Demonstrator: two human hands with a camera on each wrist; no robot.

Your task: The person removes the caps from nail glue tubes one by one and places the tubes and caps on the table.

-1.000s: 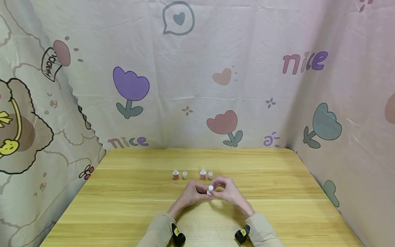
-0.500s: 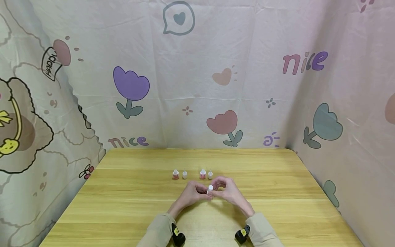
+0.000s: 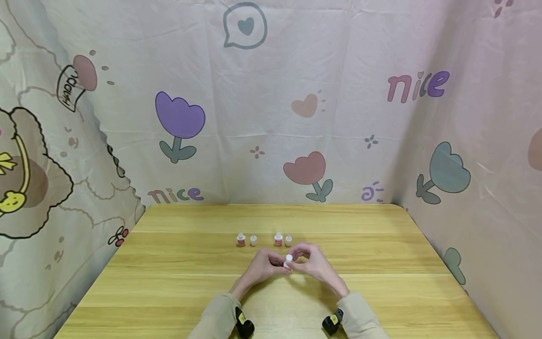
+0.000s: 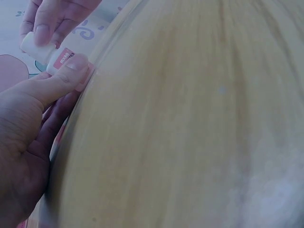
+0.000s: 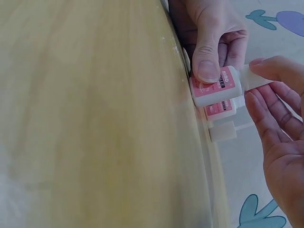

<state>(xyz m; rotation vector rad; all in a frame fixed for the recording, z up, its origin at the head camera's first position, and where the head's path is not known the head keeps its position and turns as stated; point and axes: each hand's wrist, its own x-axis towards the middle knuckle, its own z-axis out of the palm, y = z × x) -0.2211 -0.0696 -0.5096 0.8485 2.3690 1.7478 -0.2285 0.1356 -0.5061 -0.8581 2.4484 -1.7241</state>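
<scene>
Low over the middle of the wooden table, my left hand (image 3: 263,268) grips a small white glue bottle (image 5: 216,90) with a pink label, its thumb lying across the label. My right hand (image 3: 314,264) pinches the white cap (image 4: 37,48) at the bottle's top between thumb and fingers. In the head view the bottle stands upright between the two hands, cap uppermost. The fingers cover part of the label and of the cap's side.
Behind my hands stand two similar bottles (image 3: 241,240), (image 3: 278,240) without caps. Beside each is a white cap (image 3: 253,240), (image 3: 288,241) with a thin stem pointing up. A printed curtain (image 3: 254,117) hangs behind the wooden table (image 3: 190,282).
</scene>
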